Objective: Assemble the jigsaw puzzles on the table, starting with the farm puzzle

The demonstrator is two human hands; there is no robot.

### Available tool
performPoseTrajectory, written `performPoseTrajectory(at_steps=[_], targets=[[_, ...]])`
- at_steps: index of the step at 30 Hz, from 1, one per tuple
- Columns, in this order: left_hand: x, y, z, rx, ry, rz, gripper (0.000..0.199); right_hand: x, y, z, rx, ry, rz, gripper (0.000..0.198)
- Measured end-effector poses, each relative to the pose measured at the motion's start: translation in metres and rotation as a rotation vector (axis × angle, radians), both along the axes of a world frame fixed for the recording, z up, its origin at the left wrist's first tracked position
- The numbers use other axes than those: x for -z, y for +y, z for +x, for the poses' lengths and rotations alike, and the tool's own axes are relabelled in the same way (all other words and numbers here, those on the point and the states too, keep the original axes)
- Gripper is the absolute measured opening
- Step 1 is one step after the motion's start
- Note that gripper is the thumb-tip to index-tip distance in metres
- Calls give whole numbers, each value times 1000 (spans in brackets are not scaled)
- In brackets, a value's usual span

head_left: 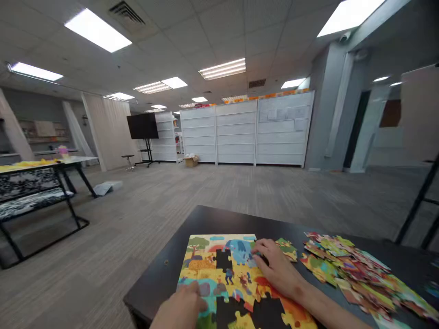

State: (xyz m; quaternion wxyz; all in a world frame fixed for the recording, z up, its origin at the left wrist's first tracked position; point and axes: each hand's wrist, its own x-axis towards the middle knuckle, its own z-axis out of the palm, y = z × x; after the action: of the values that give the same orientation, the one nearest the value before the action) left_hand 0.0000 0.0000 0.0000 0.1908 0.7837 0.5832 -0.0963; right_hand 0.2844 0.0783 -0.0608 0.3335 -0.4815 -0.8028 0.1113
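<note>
A partly assembled jigsaw puzzle [200, 264] with animals, a tree and a blue elephant lies on the black table. Dark gaps show in its upper middle and along its lower part. My left hand [181, 307] rests at the puzzle's lower left side, thumb and forefinger apart, its other fingers largely hidden. Over the upper right edge, beside the elephant, lies my right hand [274, 265], fingers bent and thumb apart, fingertips touching the puzzle. No loose piece shows in either hand. Just beyond the right hand, a few joined or overlapping puzzle pieces [287, 249] lie on the table.
A heap of loose puzzle pieces [356, 274] spreads over the right side of the black table [219, 219]. Another table [78, 159] with yellow items stands at the left. White shelving panels [236, 137], a screen on a stand [142, 126] and a cardboard box [191, 160] are farther back.
</note>
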Motion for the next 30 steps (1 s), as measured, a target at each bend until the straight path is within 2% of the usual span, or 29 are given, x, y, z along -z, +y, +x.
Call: performPoseTrajectory(at_steps=[2, 4, 8, 12, 15, 17, 18, 21, 24, 27, 30], targets=[[4, 0, 0, -17, -142, 123, 36, -1, 2, 2, 43, 37, 31, 28], [8, 2, -1, -25, -245, 185, 47, -4, 2, 4, 70, 53, 47, 30], [16, 12, -5, -17, -335, 151, 60, -17, -13, 5, 72, 19, 39, 26], [21, 19, -8, -21, -369, 157, 56, -26, -48, -3, -141, -118, -22, 27], [25, 19, -7, -22, -396, 179, 55, -29, -68, -9, -295, -254, -52, 46], [27, 19, -6, -27, -404, 179, 55, -28, -71, -11, -378, -330, -19, 54], [29, 19, -6, -30, -408, 181, 54, -26, -71, -12, -422, -357, 12, 50], [35, 20, -6, -28, -428, 201, 53, -12, -67, -16, -518, -384, 107, 30], [40, 21, -3, 22, -469, 272, 49, 15, -59, -22, -552, -334, 184, 22], [40, 23, 10, 110, -550, 334, 48, 44, -50, -28, -568, -258, 230, 35], [36, 28, 33, 226, -593, 306, 65, 55, -45, -29, -588, -195, 202, 47]])
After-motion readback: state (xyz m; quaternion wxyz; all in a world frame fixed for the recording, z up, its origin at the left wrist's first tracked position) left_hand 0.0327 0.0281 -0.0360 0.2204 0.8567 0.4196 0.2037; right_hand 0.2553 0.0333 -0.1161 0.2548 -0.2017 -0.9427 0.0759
